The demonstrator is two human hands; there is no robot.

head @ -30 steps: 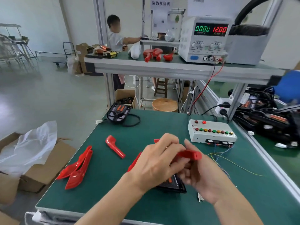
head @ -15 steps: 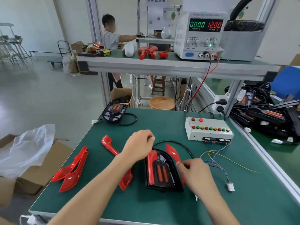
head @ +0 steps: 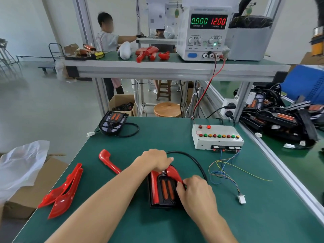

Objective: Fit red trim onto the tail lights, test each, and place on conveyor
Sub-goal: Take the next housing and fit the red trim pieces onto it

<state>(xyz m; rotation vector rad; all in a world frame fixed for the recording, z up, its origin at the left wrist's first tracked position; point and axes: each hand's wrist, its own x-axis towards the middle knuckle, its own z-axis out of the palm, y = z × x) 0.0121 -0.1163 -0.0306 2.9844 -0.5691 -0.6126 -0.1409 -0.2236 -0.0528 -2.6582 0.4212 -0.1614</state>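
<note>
- Now L hand (head: 155, 160) fingers curled, pressing red trim (head: 172, 172) at tail light (head: 164, 190) far end; R hand (head: 194, 190) fingers bent, pinching its right edge
- light flat on green bench (head: 175, 137), betw. both hands; black cable (head: 192, 160) loops just beyond
- spare trims (head: 61, 192) well left; test box (head: 216, 137) beyond-right

The bench (head: 157, 134) was dark green. The tail light (head: 164, 192) was black with two orange strips and red trim (head: 172, 171). Loose trims (head: 61, 192) were red. The test box (head: 217, 137) was white with red, green and yellow buttons. The supply (head: 203, 32) showed green and red digits.
</note>
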